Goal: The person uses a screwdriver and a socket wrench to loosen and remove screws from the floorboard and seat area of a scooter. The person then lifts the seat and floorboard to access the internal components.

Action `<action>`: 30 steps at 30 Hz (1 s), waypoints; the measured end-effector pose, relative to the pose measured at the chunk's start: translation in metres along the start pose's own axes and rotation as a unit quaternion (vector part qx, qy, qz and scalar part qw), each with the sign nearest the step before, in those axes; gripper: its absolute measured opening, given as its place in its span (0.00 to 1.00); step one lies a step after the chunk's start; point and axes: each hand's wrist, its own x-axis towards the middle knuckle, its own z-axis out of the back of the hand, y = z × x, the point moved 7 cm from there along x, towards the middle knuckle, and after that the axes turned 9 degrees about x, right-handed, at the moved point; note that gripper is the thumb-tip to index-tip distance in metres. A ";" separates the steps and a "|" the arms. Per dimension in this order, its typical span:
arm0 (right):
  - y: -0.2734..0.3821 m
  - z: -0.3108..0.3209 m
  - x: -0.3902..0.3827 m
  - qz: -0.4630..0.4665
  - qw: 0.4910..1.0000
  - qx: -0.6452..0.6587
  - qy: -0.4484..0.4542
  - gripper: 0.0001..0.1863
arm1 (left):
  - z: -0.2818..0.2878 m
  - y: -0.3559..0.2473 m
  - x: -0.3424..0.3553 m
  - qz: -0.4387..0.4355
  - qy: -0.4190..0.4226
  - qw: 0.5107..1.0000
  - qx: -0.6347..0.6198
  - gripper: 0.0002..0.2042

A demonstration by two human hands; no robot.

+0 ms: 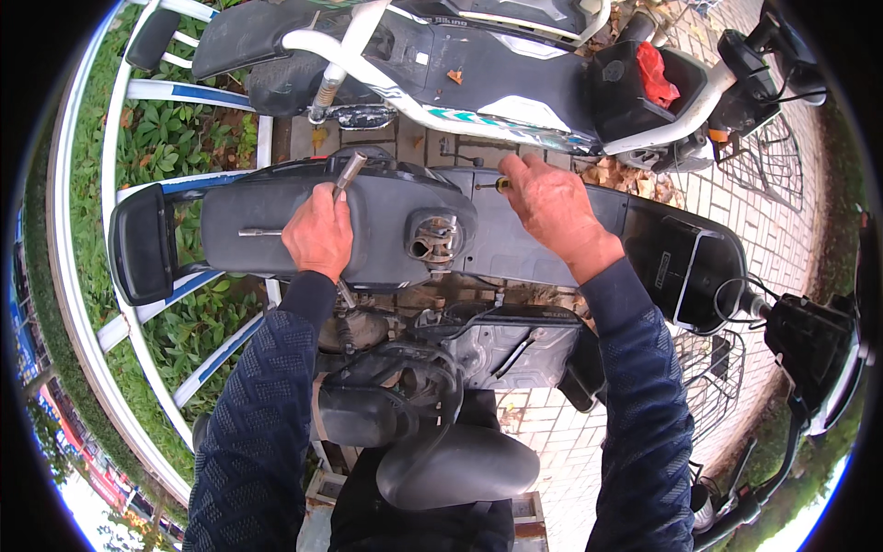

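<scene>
My left hand (pixel 313 235) is closed around a long metal bar (pixel 349 173) that slants across the dark seat (pixel 368 258) of an electric scooter. A second, shorter metal tool (pixel 258 233) lies on that seat to its left. My right hand (pixel 556 207) grips a small yellow-and-black screwdriver (pixel 502 185) above the scooter's footboard (pixel 515 258), its thin shaft pointing left. Between my hands, a recessed opening (pixel 432 241) shows metal fittings and a hollow tube.
A white-framed scooter (pixel 478 78) with a red cloth (pixel 655 74) in its front bin stands beyond. Below are another scooter's dark body (pixel 487 354) and seat (pixel 460 465). White railing (pixel 120 138) borders plants at left; handlebars (pixel 800 331) and brick paving (pixel 763 207) are right.
</scene>
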 end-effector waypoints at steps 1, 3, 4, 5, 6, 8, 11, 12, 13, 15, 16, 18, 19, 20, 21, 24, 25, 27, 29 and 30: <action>-0.005 0.002 -0.001 -0.026 0.999 0.019 -0.017 0.13 | 0.000 0.000 0.000 -0.001 -0.002 1.000 0.002 0.05; -0.017 0.003 -0.002 -0.084 0.994 0.052 -0.054 0.14 | -0.002 0.001 -0.001 -0.001 -0.001 1.000 0.004 0.05; -0.023 0.001 -0.003 -0.113 0.989 0.083 -0.052 0.15 | -0.003 0.002 -0.001 -0.001 0.000 1.000 0.007 0.05; -0.027 -0.001 -0.001 -0.127 0.988 0.070 -0.043 0.15 | -0.004 0.002 -0.001 -0.001 0.002 1.000 0.009 0.05; -0.031 -0.003 0.001 -0.141 0.988 0.056 -0.035 0.16 | -0.005 0.003 -0.002 -0.001 0.003 1.000 0.012 0.05; -0.029 -0.004 0.005 -0.120 0.991 0.056 -0.032 0.14 | -0.005 0.003 -0.002 -0.001 0.002 1.000 0.013 0.05; 0.003 -0.011 0.008 0.081 0.996 -0.003 0.033 0.13 | -0.005 0.002 -0.001 -0.001 -0.001 1.000 0.011 0.05; 0.010 -0.012 0.007 0.107 0.993 0.021 0.043 0.13 | -0.004 0.002 -0.001 0.000 -0.001 1.000 0.012 0.05; 0.007 -0.008 0.008 0.068 0.997 0.039 0.023 0.13 | -0.005 0.003 -0.001 0.005 0.003 1.000 0.013 0.05; -0.002 -0.002 0.010 -0.021 0.995 0.095 0.003 0.13 | -0.004 0.002 -0.001 0.002 -0.003 1.000 0.012 0.05; -0.007 -0.001 0.011 -0.061 0.996 0.069 0.002 0.13 | -0.004 0.002 -0.001 0.004 -0.002 1.000 0.013 0.05; -0.021 -0.004 0.008 -0.185 0.982 0.016 0.034 0.14 | -0.004 0.002 -0.001 0.003 -0.007 1.000 0.010 0.05; -0.020 -0.007 0.008 -0.188 0.980 0.012 0.057 0.14 | -0.003 0.002 -0.002 0.001 -0.012 1.000 0.009 0.05; -0.020 -0.007 0.008 -0.187 0.980 0.003 0.062 0.15 | -0.003 0.002 -0.002 0.003 -0.008 1.000 0.010 0.05; -0.017 -0.008 0.008 -0.171 0.983 -0.006 0.062 0.15 | -0.004 0.002 -0.002 0.002 -0.008 1.000 0.011 0.05; 0.005 -0.005 0.002 -0.010 0.999 0.005 0.036 0.10 | -0.003 0.002 -0.001 0.002 -0.010 1.000 0.014 0.05; 0.009 0.001 -0.001 0.026 0.998 0.049 -0.006 0.10 | -0.002 0.001 0.000 0.001 -0.009 1.000 0.015 0.05; 0.012 0.005 -0.006 0.054 0.989 0.131 -0.036 0.10 | -0.002 0.001 0.000 0.000 -0.008 1.000 0.010 0.05; 0.000 0.003 -0.006 -0.029 0.993 0.109 -0.044 0.13 | -0.002 0.001 -0.001 0.001 -0.009 1.000 0.006 0.05; -0.007 0.000 -0.006 -0.082 0.991 0.101 -0.035 0.15 | -0.002 0.001 -0.001 0.001 -0.009 1.000 0.004 0.05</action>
